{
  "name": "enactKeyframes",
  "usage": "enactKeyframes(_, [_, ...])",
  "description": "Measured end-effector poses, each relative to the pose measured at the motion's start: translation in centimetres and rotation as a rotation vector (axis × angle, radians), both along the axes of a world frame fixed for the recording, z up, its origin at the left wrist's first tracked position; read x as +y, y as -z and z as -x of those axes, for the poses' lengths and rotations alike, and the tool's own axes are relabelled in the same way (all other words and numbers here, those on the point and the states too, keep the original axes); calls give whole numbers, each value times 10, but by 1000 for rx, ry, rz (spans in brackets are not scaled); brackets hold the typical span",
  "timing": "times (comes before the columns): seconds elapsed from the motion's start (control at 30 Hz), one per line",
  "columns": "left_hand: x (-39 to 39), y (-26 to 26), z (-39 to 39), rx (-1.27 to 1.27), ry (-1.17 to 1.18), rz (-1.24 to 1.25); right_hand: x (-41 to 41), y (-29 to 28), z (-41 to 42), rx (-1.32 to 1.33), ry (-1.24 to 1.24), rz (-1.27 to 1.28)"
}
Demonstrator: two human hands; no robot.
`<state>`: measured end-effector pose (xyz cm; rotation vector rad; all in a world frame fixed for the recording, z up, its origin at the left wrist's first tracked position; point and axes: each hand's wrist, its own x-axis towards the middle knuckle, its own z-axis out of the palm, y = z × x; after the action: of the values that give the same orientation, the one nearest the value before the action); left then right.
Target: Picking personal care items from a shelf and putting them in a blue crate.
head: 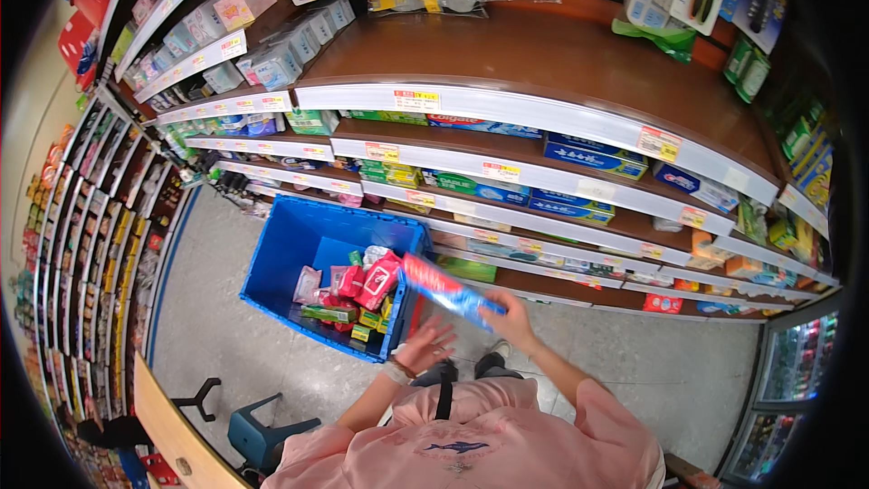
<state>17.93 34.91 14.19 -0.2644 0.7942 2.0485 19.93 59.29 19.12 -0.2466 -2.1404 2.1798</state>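
A red and blue toothpaste box (445, 291), slightly blurred, is gripped at its right end by my right hand (508, 319). Its far end reaches over the right rim of a blue plastic crate (312, 329). My left hand (426, 345) is spread with fingers apart, just beyond the crate's near right corner, holding nothing. Inside the crate lie pink packs of wipes (379, 281), a green box (329, 314) and several small yellow-green boxes (370, 318). On the shelves ahead are toothpaste boxes (589, 157), some blue, others green.
Brown shelves (529, 47) with white price rails curve across the front. A blue-grey stool (254, 431) and a wooden desk (176, 435) stand behind at the left. More stocked shelves (88, 272) line the far left. A glass-door cooler (794, 367) is at the right.
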Motion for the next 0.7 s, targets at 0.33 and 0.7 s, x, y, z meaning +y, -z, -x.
enactKeyframes(0.33, [-22, 27, 9, -171, 102, 344, -29, 47, -40, -104, -360, -105])
enactKeyframes(0.7, [-219, 158, 134, -522, -464, 577, -58, -47, 104, 350, 18, -707])
